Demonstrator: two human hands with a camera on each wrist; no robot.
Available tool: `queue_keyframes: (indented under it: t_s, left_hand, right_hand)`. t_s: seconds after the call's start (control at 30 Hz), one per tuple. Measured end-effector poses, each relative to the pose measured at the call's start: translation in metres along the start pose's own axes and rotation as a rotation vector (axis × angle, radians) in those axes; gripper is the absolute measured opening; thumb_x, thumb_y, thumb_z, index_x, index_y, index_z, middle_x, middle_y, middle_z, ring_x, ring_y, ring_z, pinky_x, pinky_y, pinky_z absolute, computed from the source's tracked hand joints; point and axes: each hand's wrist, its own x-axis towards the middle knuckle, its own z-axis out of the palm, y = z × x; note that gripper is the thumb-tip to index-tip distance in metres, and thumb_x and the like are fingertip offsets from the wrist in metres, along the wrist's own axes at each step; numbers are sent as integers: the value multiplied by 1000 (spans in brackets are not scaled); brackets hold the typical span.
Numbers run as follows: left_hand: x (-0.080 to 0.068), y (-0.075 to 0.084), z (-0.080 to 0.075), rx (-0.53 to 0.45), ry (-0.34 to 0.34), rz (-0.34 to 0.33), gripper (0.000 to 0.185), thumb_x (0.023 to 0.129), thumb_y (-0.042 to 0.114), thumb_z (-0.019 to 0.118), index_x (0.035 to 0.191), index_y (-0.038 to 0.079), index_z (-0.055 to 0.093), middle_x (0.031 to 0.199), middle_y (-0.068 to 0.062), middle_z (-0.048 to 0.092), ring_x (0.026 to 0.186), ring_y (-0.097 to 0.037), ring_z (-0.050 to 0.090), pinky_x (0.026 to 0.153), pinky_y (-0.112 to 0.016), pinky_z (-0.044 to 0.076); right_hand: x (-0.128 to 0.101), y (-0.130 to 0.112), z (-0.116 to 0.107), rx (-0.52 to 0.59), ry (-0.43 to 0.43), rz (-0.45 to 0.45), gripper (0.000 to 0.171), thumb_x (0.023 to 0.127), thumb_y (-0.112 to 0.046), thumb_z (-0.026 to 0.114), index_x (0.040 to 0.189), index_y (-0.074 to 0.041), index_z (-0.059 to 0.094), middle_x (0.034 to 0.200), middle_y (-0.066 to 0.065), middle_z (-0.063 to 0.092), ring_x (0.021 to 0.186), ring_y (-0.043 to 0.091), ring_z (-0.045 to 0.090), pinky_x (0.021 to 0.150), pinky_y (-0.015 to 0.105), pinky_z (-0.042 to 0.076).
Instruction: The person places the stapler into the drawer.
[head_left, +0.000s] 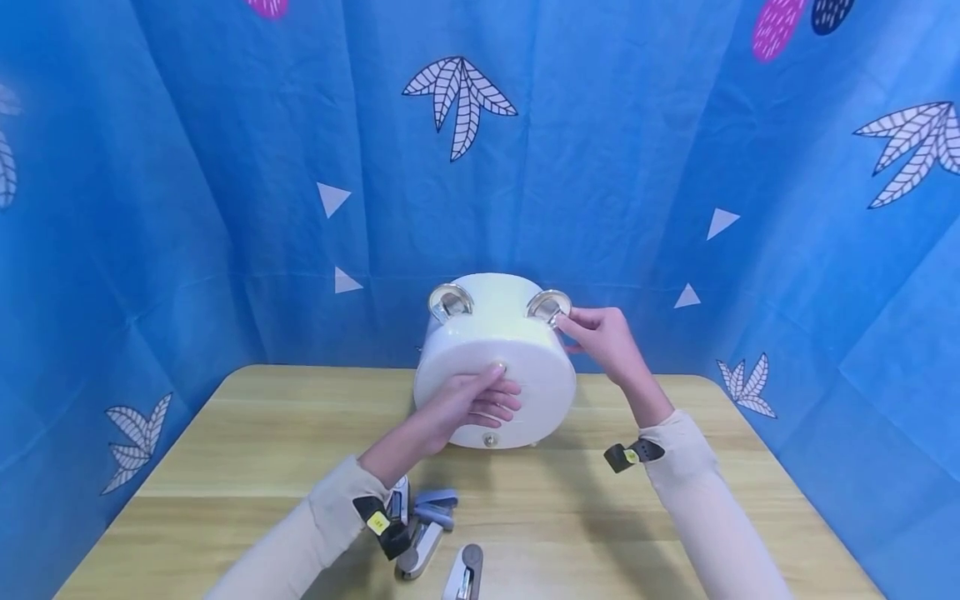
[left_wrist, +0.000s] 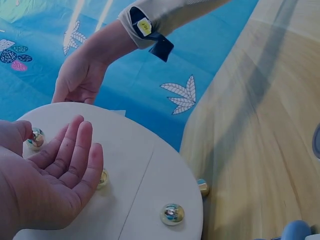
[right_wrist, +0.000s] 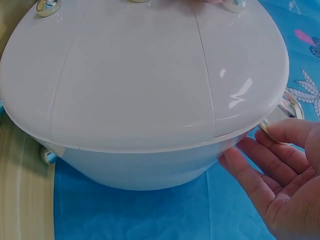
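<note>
white round container (head_left: 495, 358) stands tipped on the wooden bench (head_left: 225, 450); left hand (head_left: 468, 404) rests flat on its face, fingers straight, right hand (head_left: 603, 333) pinches the silver ring handle (head_left: 549, 306).

We wear long, close-fitting sleeves of pale cream cloth that end at the wrists, leaving our left hand (head_left: 472, 400) and right hand (head_left: 603, 337) bare. Just behind each hand, at the cuff, sits a dark strap (head_left: 633, 454) with a loose tail sticking out and a small yellow tag (head_left: 378, 522) on it. The tag carries tiny print that we cannot read. We see no rings or gloves on the fingers.
</note>
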Motion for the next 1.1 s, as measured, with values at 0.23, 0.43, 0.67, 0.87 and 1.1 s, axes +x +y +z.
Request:
queue_keyframes:
  t_s: [0.23,0.43,0.67,0.87,1.1]
  left_hand:
    - [-12,-18,-3,29,82,-65,43,104,39,54,117,1,70,94,-4,78,82,-15,74,82,-36,62]
    - [-19,-29,-4,97,165,-125,45,102,42,56,108,1,73,88,-8,79,72,-14,74,64,-23,57]
    - [-8,-29,-1,95,172,-160,45,100,41,58,113,1,74,94,-10,80,75,-16,76,63,-21,56]
    - [-2,-33,4,62,192,-145,39,99,34,61,109,-1,74,90,-11,80,73,-14,76,64,-22,57]
    - [-2,-34,9,54,197,-132,37,98,31,62,108,-2,74,89,-11,80,80,-20,78,64,-22,58]
  right_hand:
    - [0,0,3,20,-4,9,37,98,-27,70,125,-2,72,125,22,70,119,37,66,82,38,61]
    - [-1,1,2,2,-8,32,37,98,-27,69,127,-4,71,127,19,69,122,37,64,85,40,61]
    - [1,1,0,-13,4,18,38,98,-29,69,128,-5,71,127,18,70,119,33,66,83,38,61]
    - [2,1,1,-6,-1,12,38,99,-28,68,128,-3,70,127,20,70,121,35,66,86,42,61]
    - [1,-1,1,3,-4,11,38,100,-24,66,128,1,69,131,22,67,124,34,64,86,37,61]
